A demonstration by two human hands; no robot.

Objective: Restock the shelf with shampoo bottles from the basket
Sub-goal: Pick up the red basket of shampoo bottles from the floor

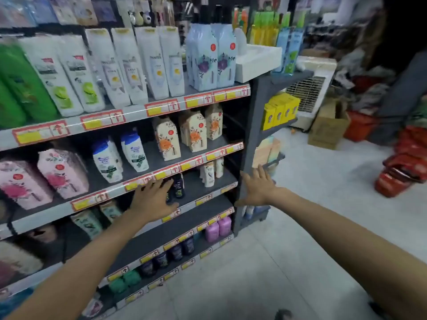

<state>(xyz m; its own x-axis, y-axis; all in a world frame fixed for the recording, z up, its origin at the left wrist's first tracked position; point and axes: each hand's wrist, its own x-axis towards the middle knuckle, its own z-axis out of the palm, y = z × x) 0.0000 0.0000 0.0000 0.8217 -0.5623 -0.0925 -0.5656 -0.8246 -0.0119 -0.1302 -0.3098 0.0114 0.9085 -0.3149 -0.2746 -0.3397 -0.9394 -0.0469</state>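
A grey store shelf (198, 188) fills the left half of the view, stocked with shampoo bottles. My left hand (151, 200) reaches out with spread fingers in front of a shelf edge, beside a small black bottle (178, 186). It holds nothing. My right hand (260, 185) is stretched out flat, fingers straight, in front of the shelf's grey end post (248, 144). It is also empty. White bottles (209, 173) stand further right on the same level. Red baskets (402, 172) lie on the floor at the right.
Upper levels hold green, white and pale blue bottles (211, 58); cream floral bottles (166, 139) and pink ones (62, 173) stand below. Lower levels carry dark and purple bottles (218, 228). A cardboard box (328, 125) and a white cooler (309, 88) stand beyond the shelf end.
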